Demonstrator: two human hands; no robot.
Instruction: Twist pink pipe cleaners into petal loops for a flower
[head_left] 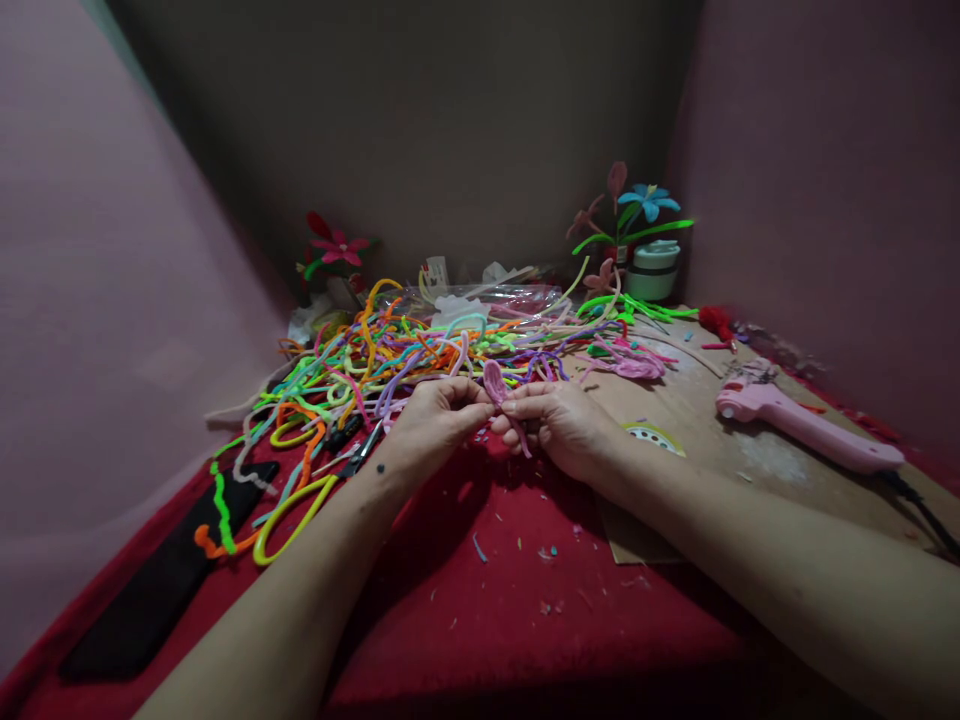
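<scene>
A pink petal-shaped loop of fuzzy pipe cleaner point(493, 382) stands upright between my hands, its thin tail hanging below the fingers. My left hand point(444, 412) pinches its base from the left, thumb and index finger together. From the right, my right hand point(564, 425) grips the same base, thumb against curled fingers. Behind both hands spreads a tangled heap of coloured pipe cleaners point(375, 365). Scissors with yellow handles point(296, 515) lie beside my left forearm. Several bent pink pipe cleaners point(634, 362) rest beyond my right hand.
A pink glue gun point(814, 428) with a black cord lies on a cardboard sheet point(705, 400) at right. A black flat case point(142, 610) lies at left. Pipe-cleaner flowers point(649, 203) rise by a pale lidded pot point(654, 270). Scraps dot the red cloth point(517, 620).
</scene>
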